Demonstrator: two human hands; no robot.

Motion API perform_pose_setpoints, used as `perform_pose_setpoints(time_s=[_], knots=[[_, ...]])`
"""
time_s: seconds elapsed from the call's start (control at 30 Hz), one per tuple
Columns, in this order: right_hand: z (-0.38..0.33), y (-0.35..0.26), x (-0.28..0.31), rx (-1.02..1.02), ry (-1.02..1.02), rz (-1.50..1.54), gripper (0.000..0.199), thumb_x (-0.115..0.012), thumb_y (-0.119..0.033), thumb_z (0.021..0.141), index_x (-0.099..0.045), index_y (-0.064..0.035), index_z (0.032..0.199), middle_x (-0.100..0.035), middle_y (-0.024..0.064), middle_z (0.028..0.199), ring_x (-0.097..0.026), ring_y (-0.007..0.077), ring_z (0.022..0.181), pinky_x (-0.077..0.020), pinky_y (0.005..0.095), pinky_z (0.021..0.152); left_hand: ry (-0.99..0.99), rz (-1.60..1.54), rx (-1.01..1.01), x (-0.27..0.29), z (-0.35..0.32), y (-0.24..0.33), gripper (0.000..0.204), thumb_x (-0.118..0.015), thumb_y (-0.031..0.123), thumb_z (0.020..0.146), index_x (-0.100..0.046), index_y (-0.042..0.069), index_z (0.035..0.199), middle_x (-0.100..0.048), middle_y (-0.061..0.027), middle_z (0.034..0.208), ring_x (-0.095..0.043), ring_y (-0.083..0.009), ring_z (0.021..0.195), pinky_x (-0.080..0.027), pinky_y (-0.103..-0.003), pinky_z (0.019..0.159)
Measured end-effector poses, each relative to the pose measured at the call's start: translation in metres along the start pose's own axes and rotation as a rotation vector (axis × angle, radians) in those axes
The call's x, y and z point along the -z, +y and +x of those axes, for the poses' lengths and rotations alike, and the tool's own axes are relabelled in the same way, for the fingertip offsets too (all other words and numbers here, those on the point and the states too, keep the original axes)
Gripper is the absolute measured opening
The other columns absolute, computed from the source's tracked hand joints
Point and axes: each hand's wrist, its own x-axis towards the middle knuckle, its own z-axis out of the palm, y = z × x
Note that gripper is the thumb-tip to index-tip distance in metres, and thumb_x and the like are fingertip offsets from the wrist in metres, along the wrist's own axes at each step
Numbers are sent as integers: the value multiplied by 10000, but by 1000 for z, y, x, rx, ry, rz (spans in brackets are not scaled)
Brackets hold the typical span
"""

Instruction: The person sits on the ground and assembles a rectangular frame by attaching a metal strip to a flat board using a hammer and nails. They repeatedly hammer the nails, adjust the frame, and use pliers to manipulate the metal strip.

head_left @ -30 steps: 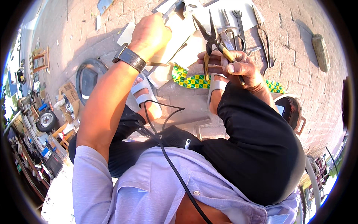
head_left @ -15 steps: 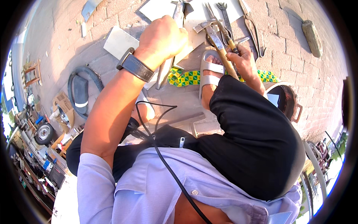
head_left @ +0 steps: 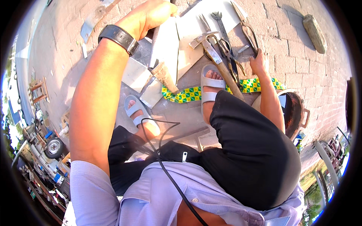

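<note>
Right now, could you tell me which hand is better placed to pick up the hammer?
Probably the right hand: it rests by the tools, near the hammer. The left hand is farther off on the metal sheet.

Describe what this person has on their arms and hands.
Both hands are bare, with no gloves. The left hand has a dark, wide watch strap with a metal buckle around its wrist. The left arm is bare up to a short pale lilac sleeve near the shoulder. The right hand shows no band or ring, and its forearm is bare as far as can be seen.
</note>
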Motion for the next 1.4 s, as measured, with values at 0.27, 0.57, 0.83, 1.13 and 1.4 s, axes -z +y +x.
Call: perform_pose_setpoints(time_s=[0.27,0.57,0.83,1.13,1.4], knots=[[40,-1,11,-137,-283,3,404,-708,-68,846,-573,49,1208,-644,309,1194,-653,491,1105,-537,535,949,-4,-20,15,-1,17,9,267,-643,228,861,-725,-21,912,-717,-110,836,-693,-218,699,-545,-369,669],[30,-8,33,-344,-509,684,273,-731,-241,894,-608,1,923,-529,33,683,-491,133,521,-411,323,443,29,17,20,-21,12,18,312,-642,227,870,-723,-64,950,-725,-136,848,-695,-238,688,-525,-403,638],[-41,-76,80,-271,-600,1571,235,-621,-208,1032,-682,5,1110,-540,-28,759,-516,78,639,-441,259,578,25,84,-54,-26,18,15,308,-637,229,865,-721,-62,922,-708,-126,812,-680,-239,676,-510,-404,625],[-35,-78,78,-385,-882,1653,361,-665,-33,912,-678,45,1264,-672,49,911,-664,146,759,-559,268,710,41,102,-78,-24,5,10,344,-634,252,864,-715,-78,917,-723,-154,821,-685,-246,682,-506,-411,632],[-17,-28,9,-718,-927,1471,178,-640,5,954,-691,93,1101,-734,137,957,-585,114,615,-499,239,537,43,106,-72,-27,-6,9,341,-623,262,862,-699,-70,877,-691,-111,773,-646,-214,656,-481,-391,612]])
